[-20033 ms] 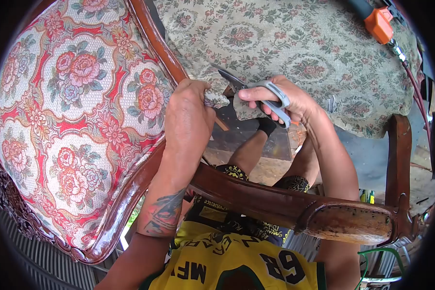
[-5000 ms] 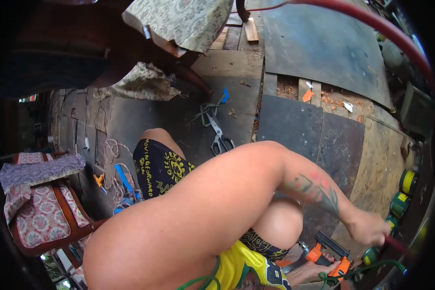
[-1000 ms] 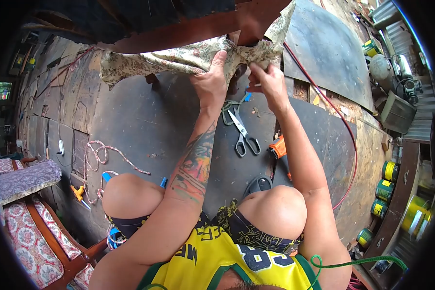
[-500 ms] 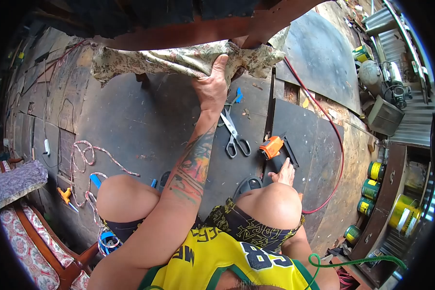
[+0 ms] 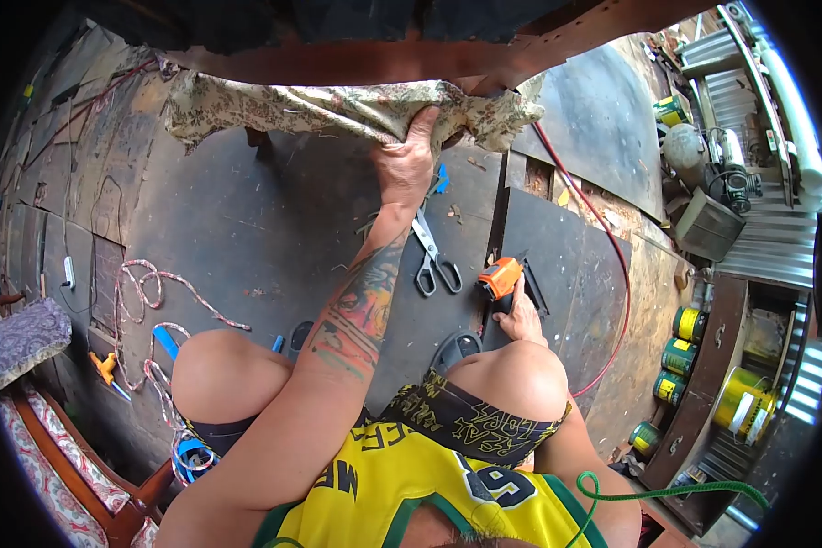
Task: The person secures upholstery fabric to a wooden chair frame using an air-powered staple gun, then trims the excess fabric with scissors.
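My left hand [image 5: 405, 164] pinches the edge of a floral fabric [image 5: 320, 108], thumb on top, where it hangs below a reddish-brown wooden furniture frame [image 5: 384, 68]. The fabric is pulled into folds around my fingers. By my right knee, my right hand [image 5: 523, 320] is closed around the dark handle of an orange and black staple gun [image 5: 500, 277] at floor level; its fingers are partly hidden. Scissors [image 5: 432, 256] with dark handles lie on the floor between my hands, blades partly behind my left wrist.
A red hose [image 5: 627, 274] curves along the floor at right. A patterned rope [image 5: 146, 274] and a yellow-handled tool [image 5: 103, 367] lie at left. Several cans [image 5: 680, 356] line the right side near a wooden drawer unit [image 5: 703, 384]. Upholstered furniture [image 5: 68, 447] stands at lower left.
My right hand has reached forward from beside the staple gun and closed on its handle. My left hand keeps hold of the fabric. The whole view has shifted slightly.
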Tool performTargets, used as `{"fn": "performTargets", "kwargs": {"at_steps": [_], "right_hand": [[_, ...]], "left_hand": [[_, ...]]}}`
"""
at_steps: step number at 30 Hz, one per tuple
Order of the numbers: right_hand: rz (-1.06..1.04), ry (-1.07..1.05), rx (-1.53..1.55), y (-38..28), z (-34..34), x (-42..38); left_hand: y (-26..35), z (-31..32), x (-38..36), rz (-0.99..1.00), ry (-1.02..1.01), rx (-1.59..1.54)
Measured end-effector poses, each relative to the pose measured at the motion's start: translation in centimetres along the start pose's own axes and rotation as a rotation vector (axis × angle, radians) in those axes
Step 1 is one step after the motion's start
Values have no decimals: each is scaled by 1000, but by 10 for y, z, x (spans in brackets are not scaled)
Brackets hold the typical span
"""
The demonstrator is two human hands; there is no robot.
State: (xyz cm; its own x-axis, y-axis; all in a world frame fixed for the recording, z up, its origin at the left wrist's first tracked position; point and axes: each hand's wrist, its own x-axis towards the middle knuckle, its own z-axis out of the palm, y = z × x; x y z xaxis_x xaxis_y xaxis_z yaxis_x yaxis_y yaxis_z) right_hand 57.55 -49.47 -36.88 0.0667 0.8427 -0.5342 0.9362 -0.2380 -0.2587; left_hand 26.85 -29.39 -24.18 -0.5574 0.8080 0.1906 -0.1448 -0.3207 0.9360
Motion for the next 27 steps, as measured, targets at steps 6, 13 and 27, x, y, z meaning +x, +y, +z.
{"fn": "performTargets", "kwargs": {"at_steps": [6, 13, 27], "right_hand": [[16, 41, 143, -9, -5, 3], [56, 215, 455, -19, -59, -2], [-227, 108, 821, -251, -245, -79]], "left_hand": [[-2, 2, 0, -7, 54, -2], [-3, 1, -1, -26, 60, -38], [-22, 6, -2, -15, 122, -43]]}}
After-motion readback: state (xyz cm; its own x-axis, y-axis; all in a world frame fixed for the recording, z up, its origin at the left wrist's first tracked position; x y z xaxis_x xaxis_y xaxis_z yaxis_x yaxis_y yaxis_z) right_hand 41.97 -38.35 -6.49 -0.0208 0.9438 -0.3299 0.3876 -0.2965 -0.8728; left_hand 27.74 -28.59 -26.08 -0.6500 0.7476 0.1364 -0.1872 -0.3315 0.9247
